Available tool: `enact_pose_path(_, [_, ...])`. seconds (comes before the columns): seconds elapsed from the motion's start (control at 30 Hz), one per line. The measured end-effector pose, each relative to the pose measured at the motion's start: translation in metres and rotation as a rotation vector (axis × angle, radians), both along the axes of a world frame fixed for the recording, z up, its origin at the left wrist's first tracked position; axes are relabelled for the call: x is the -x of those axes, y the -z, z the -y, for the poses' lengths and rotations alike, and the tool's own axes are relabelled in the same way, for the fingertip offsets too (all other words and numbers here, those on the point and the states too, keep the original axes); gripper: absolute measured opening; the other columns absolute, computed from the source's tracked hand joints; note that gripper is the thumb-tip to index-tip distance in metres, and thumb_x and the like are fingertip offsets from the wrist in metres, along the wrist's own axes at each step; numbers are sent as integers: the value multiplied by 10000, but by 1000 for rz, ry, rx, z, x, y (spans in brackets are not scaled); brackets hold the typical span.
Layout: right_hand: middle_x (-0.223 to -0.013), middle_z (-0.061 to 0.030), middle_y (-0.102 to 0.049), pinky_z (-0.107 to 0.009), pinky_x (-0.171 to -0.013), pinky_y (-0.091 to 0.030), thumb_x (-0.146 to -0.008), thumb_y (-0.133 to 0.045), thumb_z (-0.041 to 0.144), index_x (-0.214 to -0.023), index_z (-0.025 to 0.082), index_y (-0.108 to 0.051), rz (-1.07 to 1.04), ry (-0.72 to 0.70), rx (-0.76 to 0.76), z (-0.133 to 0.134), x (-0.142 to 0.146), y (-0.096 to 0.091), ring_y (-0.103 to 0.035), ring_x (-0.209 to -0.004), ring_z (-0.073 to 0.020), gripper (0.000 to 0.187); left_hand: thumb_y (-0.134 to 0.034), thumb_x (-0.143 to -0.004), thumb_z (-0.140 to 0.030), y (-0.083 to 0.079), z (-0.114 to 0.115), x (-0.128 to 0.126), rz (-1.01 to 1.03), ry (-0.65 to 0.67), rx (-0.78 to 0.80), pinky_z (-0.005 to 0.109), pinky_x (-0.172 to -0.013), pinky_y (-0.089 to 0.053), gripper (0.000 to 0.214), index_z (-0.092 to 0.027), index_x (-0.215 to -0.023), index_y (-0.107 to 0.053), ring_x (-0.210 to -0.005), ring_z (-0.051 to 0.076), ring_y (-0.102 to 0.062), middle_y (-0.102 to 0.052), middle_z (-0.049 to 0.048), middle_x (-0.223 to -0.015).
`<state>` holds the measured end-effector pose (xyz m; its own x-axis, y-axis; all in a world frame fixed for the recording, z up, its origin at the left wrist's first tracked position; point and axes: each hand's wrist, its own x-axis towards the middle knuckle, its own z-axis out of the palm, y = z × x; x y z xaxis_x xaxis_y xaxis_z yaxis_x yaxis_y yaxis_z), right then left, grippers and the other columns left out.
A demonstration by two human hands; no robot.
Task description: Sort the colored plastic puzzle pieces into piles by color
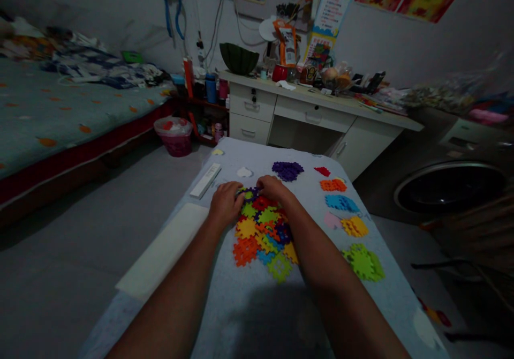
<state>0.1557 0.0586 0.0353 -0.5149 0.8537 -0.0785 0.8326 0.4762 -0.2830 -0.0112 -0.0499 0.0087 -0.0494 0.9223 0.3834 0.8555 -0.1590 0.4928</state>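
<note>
A mixed pile of flat, notched plastic building pieces (257, 230) in orange, yellow, green, red, blue and purple lies on the table in front of me. At its far end, a purple piece (254, 192) sits between my two hands. My left hand (225, 203) is closed at that piece's left edge, fingers bent and thumb toward the pile. My right hand (275, 188) grips its right side with curled fingertips, partly hidden by the hand itself. Just beyond my right hand is a heap of purple pieces (287, 170).
Along the table's right side lie groups of red (322, 171), orange (333, 185), blue (342, 203), yellow (355, 226) and green pieces (363, 262). A white box (205, 181) and a pale sheet (164, 249) lie left. A desk (313, 110) stands beyond, a washing machine (453, 171) right.
</note>
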Motion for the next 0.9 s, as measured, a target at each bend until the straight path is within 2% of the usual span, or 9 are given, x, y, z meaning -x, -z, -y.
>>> enact_pose_path(0.1, [-904,-25,-675,-262,-760,-421,-684,-669,116,-850,197,-683,-146,5,30,-4,-12,3,-581,-856,-172,185,-500,-891,-359,2,0,-3,17,104,84,400,-1010,-413,330,-194,-1142,-636,-1115,259,-576,-674,97,-1173])
enact_pose_path(0.23, [-812,3,-635,-239,-730,-422,-662,-646,117,-799,171,-651,-428,69,0,-10,-36,6,-556,-783,-140,147,-539,-863,-364,5,0,-3,17,130,121,425,-998,-417,353,-213,-1167,-634,-1132,268,-582,-672,94,-1192])
enact_pose_path(0.33, [-747,20,-611,-254,-708,-433,-657,-648,181,-772,176,-624,-618,196,-46,-17,-58,6,-550,-727,-144,117,-555,-850,-365,7,0,-2,13,142,85,427,-996,-423,372,-201,-1175,-633,-1130,272,-591,-672,100,-1196])
enact_pose_path(0.43, [-721,16,-606,-268,-694,-438,-658,-639,218,-766,182,-610,-724,374,-144,-25,-79,2,-558,-707,-159,118,-574,-830,-361,9,-1,-1,17,160,56,421,-985,-435,391,-184,-1173,-633,-1113,274,-602,-678,107,-1175])
enact_pose_path(0.53, [-726,0,-609,-277,-703,-434,-660,-621,209,-784,176,-613,-725,530,-261,-36,-95,-1,-562,-705,-169,128,-585,-817,-358,9,-2,-1,27,163,50,419,-983,-440,398,-186,-1173,-629,-1113,272,-601,-676,104,-1178])
enact_pose_path(0.63, [-729,-5,-616,-283,-706,-426,-662,-591,192,-795,178,-615,-674,628,-324,-49,-102,-2,-555,-698,-174,136,-589,-812,-355,9,-1,-1,35,163,60,417,-988,-439,400,-191,-1174,-624,-1117,266,-597,-671,99,-1188])
enact_pose_path(0.8, [-745,-32,-646,-296,-735,-425,-672,-524,139,-801,181,-637,-604,713,-420,-70,-103,-2,-541,-721,-189,177,-587,-803,-333,9,-1,-1,42,162,76,409,-983,-445,388,-193,-1162,-625,-1119,264,-593,-663,98,-1189])
enact_pose_path(0.9, [-810,-71,-672,-310,-788,-434,-682,-489,106,-821,166,-667,-554,715,-448,-77,-99,0,-559,-787,-204,233,-584,-801,-324,8,-2,0,45,160,80,404,-979,-446,374,-194,-1150,-624,-1105,262,-594,-663,95,-1174])
